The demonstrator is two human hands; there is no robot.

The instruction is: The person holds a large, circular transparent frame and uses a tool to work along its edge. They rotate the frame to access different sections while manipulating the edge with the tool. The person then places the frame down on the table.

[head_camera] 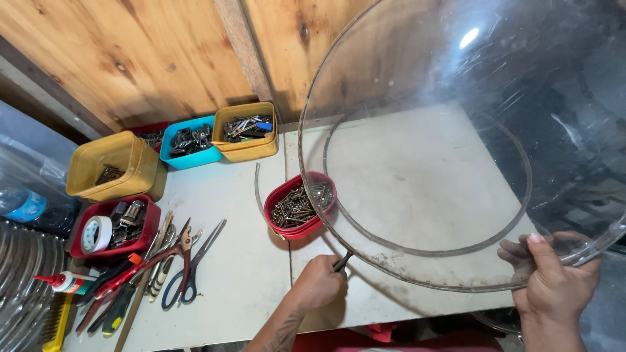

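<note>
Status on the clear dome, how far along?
Done: nothing I can confirm; no fasteners show along the large clear plastic dome.

In hand: the right hand grips the dome's rim, holding it tilted over the white table. The left hand holds a dark-handled tool at the lower rim.

Left: the red oval tub of screws sits full beside the rim.

Clear glossy plastic dome [456, 130] — scuffed, probably acrylic; below it a matt, dusty worktop [222, 261]; behind — rough-grained varnished wood wall [130, 52].
</note>
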